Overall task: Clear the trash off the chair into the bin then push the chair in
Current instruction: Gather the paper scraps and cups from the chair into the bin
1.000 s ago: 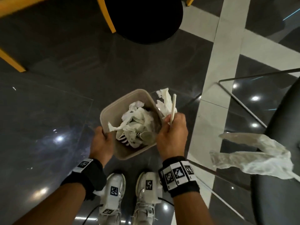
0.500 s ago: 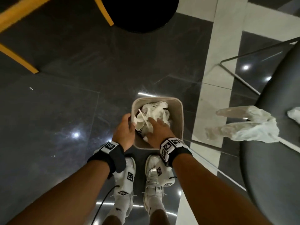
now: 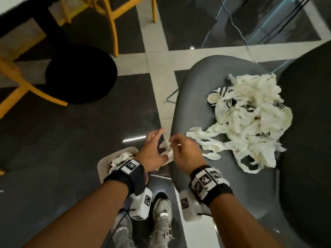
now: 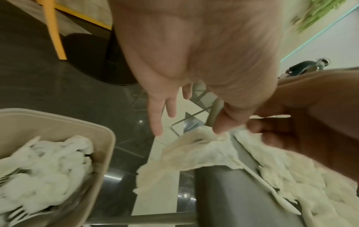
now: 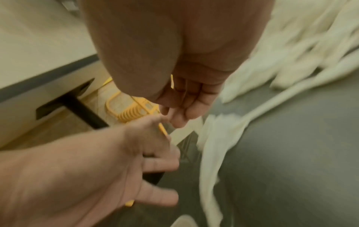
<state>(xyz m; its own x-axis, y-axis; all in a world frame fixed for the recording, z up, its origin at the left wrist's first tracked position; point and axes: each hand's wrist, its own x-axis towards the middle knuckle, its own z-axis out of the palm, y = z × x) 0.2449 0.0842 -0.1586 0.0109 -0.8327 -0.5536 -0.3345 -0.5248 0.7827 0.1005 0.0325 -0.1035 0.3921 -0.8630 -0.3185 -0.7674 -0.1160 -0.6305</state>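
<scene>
Head view: beige bin (image 3: 103,162) on floor, holding crumpled tissue; grey chair (image 3: 193,97) beside it, seat heaped with tissues, striped cups and plastic spoon (image 3: 212,156). Left hand (image 3: 152,154) splayed, released.
Left wrist view: thumb touches tissue (image 4: 192,153) overhanging seat edge.
Right wrist view: right hand (image 5: 186,98) loosely curled, grasp unclear

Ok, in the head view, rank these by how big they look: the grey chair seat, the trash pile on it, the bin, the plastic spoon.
1. Grey chair seat
2. Trash pile
3. Bin, though partly hidden behind the left wrist
4. Plastic spoon
</scene>
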